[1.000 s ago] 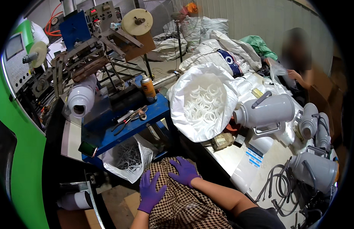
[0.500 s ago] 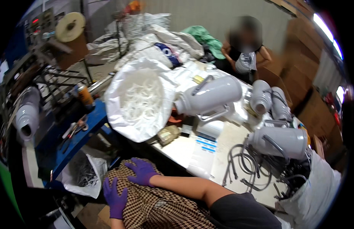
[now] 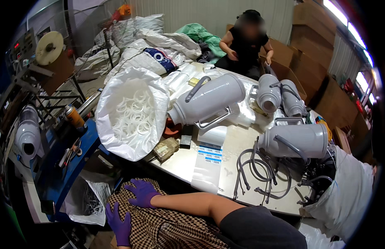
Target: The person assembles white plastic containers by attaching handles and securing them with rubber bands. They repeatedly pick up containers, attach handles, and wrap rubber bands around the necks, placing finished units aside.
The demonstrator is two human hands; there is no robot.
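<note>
My left hand [image 3: 119, 225], in a purple glove, lies with fingers spread on the brown-and-black checked cloth [image 3: 176, 228] over my lap. Just above it, my right hand [image 3: 141, 194], gloved the same way, rests flat on the same cloth near the knee. Neither holds anything. On the white table [image 3: 229, 174] beyond lies a large grey jug-shaped flask body [image 3: 213, 99] with a side handle. A white sack [image 3: 103, 133] full of white plastic rings stands to its left. A sheet of blue-and-white labels [image 3: 210, 154] lies near the table's front edge.
Grey flask bodies [image 3: 298, 140] and grey straps [image 3: 254, 172] lie at the right, by a sack of dark parts [image 3: 346, 191]. A blue bench [image 3: 78, 164] with tools stands left; a white bag [image 3: 99, 199] sits below. A co-worker [image 3: 246, 45] sits across the table.
The view has shifted, so the table and its things sit further left. My hands stay resting on the cloth. The co-worker's hands, earlier at a grey wrapped object, are now apart.
</note>
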